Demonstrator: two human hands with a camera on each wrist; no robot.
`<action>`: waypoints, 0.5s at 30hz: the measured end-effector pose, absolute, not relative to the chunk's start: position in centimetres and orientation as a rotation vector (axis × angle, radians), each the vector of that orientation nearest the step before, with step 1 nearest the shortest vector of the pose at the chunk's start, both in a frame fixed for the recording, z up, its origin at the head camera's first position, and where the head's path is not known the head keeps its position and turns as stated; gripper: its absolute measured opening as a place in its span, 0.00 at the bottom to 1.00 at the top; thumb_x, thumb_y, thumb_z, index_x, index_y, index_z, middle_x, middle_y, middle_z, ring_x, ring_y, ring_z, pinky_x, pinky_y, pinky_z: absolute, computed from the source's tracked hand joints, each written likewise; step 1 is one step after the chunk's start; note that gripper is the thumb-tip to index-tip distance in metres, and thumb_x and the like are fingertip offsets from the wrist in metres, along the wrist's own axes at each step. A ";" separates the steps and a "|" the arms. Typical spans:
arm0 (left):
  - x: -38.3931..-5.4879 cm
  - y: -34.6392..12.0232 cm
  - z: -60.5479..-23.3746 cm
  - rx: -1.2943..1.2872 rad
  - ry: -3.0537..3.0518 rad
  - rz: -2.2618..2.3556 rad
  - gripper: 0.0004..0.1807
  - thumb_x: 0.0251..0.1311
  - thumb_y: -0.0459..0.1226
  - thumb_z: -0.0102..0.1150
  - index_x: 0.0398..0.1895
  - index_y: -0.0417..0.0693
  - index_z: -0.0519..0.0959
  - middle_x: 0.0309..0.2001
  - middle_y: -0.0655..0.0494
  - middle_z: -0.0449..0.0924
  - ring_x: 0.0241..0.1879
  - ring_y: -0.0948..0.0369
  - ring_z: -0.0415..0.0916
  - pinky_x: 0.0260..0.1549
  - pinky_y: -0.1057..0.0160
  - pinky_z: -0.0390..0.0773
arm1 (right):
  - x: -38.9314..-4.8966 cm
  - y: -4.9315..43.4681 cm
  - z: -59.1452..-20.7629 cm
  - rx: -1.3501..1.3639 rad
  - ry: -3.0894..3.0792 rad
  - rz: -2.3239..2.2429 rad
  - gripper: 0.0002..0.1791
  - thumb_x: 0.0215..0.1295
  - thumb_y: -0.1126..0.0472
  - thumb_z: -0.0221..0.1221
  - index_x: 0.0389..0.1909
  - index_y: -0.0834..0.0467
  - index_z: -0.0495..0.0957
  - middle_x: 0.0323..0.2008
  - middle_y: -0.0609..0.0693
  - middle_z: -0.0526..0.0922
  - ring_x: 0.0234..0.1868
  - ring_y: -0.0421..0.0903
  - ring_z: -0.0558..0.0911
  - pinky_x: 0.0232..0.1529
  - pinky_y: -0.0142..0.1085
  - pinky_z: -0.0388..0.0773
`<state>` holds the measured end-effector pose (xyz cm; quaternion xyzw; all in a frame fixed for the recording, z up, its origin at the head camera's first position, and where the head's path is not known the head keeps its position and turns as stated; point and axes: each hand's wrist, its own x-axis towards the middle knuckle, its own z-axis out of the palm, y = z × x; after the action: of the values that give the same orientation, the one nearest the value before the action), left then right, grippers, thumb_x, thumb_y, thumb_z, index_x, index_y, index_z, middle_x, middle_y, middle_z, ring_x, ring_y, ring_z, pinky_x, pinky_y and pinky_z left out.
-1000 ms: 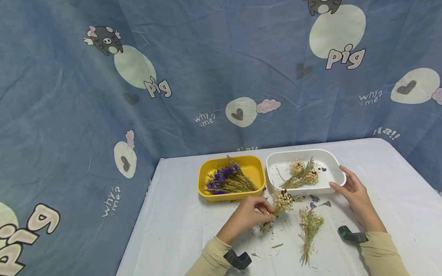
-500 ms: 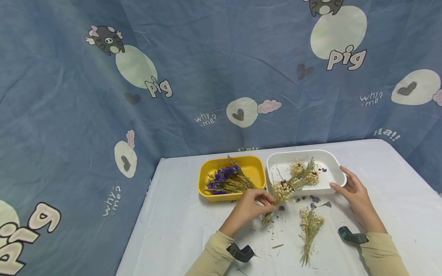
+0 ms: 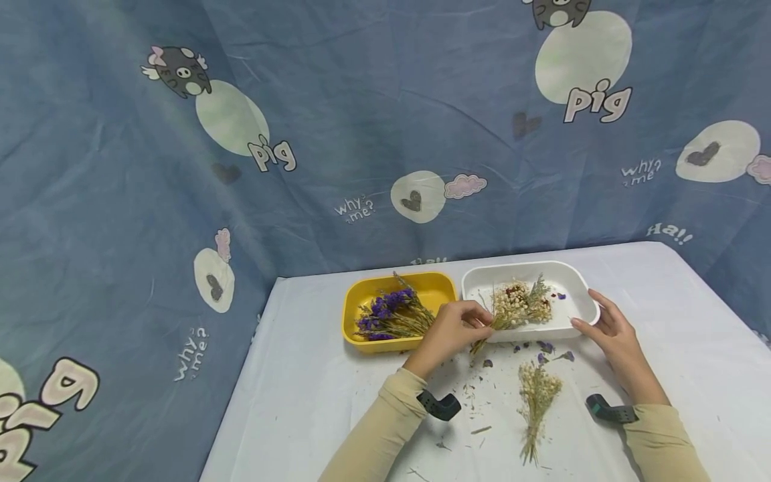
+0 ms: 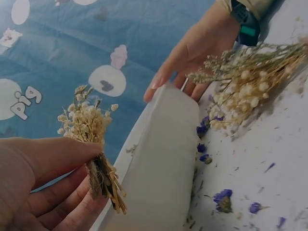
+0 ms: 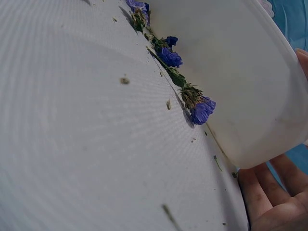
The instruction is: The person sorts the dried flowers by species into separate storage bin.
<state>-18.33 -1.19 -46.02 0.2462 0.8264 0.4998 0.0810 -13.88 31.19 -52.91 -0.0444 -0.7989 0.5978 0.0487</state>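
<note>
My left hand (image 3: 456, 329) pinches a small bunch of dried cream flowers (image 4: 86, 122) by its stems, between thumb and fingers. Its flower heads reach over the near wall of the white tray (image 3: 476, 274), while the cut stem ends stick out below my fingers. Other dried flowers (image 3: 539, 304) lie in that tray, partly overlapped by the held bunch. At the tray's right end my right hand (image 3: 614, 335) grips the corner, thumb on the near rim and fingers around the end wall.
Left of the white tray stands a yellow tray (image 3: 442, 284) holding purple dried flowers (image 3: 391, 308). A second cream bunch (image 3: 536, 408) lies on the white tablecloth in front. Loose purple blossoms (image 4: 223, 199) and stem bits are scattered along the tray's near side. A blue curtain hangs behind.
My left hand has moved up and to the right, carrying the bunch from in front of the white tray to over its near rim. My right hand has stayed on the tray corner.
</note>
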 end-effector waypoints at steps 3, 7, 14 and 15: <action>-19.1 -0.5 -45.7 0.758 2.477 1.467 0.03 0.63 0.37 0.72 0.38 0.55 0.87 0.39 0.62 0.87 0.34 0.72 0.80 0.34 0.71 0.84 | -13.9 31.2 -52.9 -0.133 -2.430 1.823 0.46 0.75 0.51 0.61 0.84 0.36 0.44 0.84 0.59 0.46 0.82 0.51 0.58 0.60 0.10 0.68; -20.2 0.4 -45.4 0.783 2.514 1.458 0.02 0.64 0.37 0.71 0.37 0.53 0.87 0.39 0.63 0.87 0.35 0.72 0.79 0.34 0.71 0.83 | -13.9 31.2 -53.0 -0.134 -2.439 1.808 0.46 0.75 0.50 0.61 0.84 0.35 0.44 0.84 0.59 0.46 0.82 0.53 0.58 0.60 0.10 0.68; -21.7 1.8 -45.1 0.789 2.566 1.432 0.03 0.65 0.37 0.71 0.39 0.50 0.89 0.38 0.62 0.87 0.35 0.71 0.79 0.36 0.73 0.82 | -13.9 31.1 -53.0 -0.132 -2.446 1.797 0.46 0.75 0.50 0.61 0.84 0.37 0.43 0.84 0.59 0.46 0.82 0.53 0.59 0.59 0.10 0.68; -21.9 2.1 -45.1 0.791 2.571 1.418 0.03 0.65 0.37 0.71 0.39 0.50 0.89 0.38 0.61 0.87 0.35 0.71 0.79 0.36 0.73 0.82 | -13.9 31.2 -53.1 -0.131 -2.446 1.796 0.46 0.75 0.50 0.61 0.84 0.37 0.43 0.84 0.59 0.46 0.82 0.52 0.59 0.59 0.10 0.68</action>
<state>-21.92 2.06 -45.14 0.2598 0.8444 0.4658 0.0505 -13.95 31.16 -53.05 -0.0431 -0.8043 0.5903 0.0520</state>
